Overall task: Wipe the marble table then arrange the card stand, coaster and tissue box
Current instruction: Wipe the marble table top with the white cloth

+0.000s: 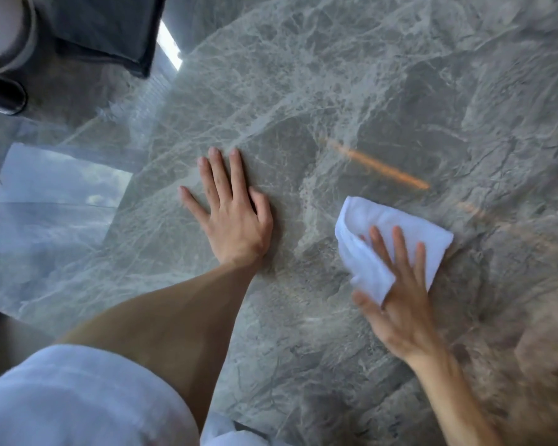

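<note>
The marble table fills most of the view: grey-green stone crossed with pale veins, polished enough to carry a faint orange streak of reflected light near its middle.

The left hand lies palm down on the stone toward the table's left edge. Its fingers are straight and point at the far edge, the three middle ones close together and the little finger splayed outward.

To its right, nearer the table's near edge, the right hand presses flat on a white cloth. Its fingers are straight, spread and pointing away, and the thumb is held out to the left. The hand is blurred.

The cloth is a folded, rumpled patch lying on the marble. Its longer side runs roughly across the table, its left border is curled up, and one corner lies between thumb and forefinger.

Past the left edge lies a glossy floor mirroring a pale window shape. A dark cushion hangs beyond the far-left corner. A white sleeve covers the left upper arm.
</note>
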